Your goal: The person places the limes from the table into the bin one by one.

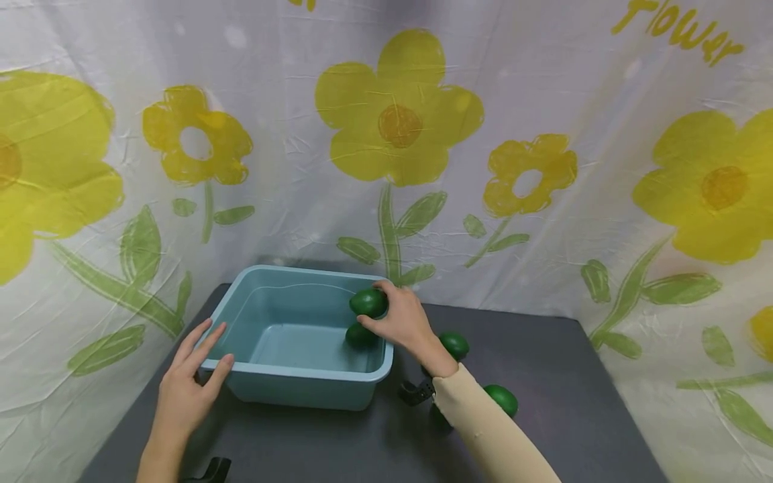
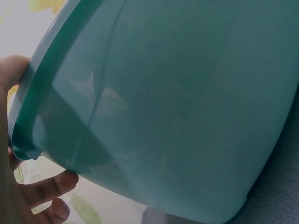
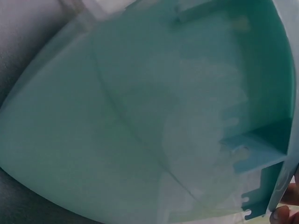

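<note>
A light blue plastic basin (image 1: 290,372) stands on the dark table. In the head view my right hand (image 1: 406,322) pinches a dark green lime (image 1: 367,303) between thumb and fingers, above the right end of the basin. Beneath it, a second lime (image 1: 360,337) lies inside on the basin floor. My left hand (image 1: 192,386) rests at the front left corner, its fingers extended and touching the rim. The left wrist view shows the basin's outer wall (image 2: 163,102) with fingers (image 2: 51,186) beside it. In the right wrist view only fingertips (image 3: 281,214) show past the rim.
More limes lie on the table right of the basin, partly behind the right forearm: one lime (image 1: 454,345) near the wrist, another lime (image 1: 501,400) farther right. A white curtain (image 1: 272,221) printed with yellow flowers hangs behind the table (image 1: 543,362).
</note>
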Available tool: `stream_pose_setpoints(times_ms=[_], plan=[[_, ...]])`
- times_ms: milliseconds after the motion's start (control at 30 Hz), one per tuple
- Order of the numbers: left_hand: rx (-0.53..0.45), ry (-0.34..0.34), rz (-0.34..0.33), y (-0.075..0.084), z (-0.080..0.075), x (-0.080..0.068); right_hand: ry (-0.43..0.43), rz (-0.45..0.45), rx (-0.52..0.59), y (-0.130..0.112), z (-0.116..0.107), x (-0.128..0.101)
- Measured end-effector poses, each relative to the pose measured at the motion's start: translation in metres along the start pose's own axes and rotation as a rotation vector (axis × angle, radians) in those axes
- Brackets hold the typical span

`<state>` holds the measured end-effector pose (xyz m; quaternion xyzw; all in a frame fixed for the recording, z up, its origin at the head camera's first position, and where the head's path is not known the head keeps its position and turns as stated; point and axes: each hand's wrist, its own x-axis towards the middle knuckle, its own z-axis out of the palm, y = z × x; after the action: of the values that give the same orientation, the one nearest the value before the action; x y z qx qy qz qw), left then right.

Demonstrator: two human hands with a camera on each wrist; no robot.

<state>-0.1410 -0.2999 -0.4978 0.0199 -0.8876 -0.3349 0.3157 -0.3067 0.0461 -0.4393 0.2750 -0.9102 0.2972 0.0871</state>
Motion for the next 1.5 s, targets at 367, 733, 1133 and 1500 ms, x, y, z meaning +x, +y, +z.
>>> stream_pose_setpoints(times_ms=[367, 733, 1133, 1500], plan=[[-0.031, -0.039, -0.042, 0.0, 0.0, 0.002, 0.0, 0.019, 0.01, -0.001, -0.002, 0.002], [-0.023, -0.05, -0.047, 0.0, -0.001, 0.001, 0.051, -0.024, 0.063, 0.003, -0.005, -0.007], [-0.017, -0.042, -0.036, 0.002, -0.002, 0.001, 0.143, 0.038, 0.164, 0.018, -0.013, -0.018], [0.009, -0.045, -0.033, 0.001, -0.002, 0.001, 0.201, 0.091, 0.179, 0.03, -0.023, -0.023]])
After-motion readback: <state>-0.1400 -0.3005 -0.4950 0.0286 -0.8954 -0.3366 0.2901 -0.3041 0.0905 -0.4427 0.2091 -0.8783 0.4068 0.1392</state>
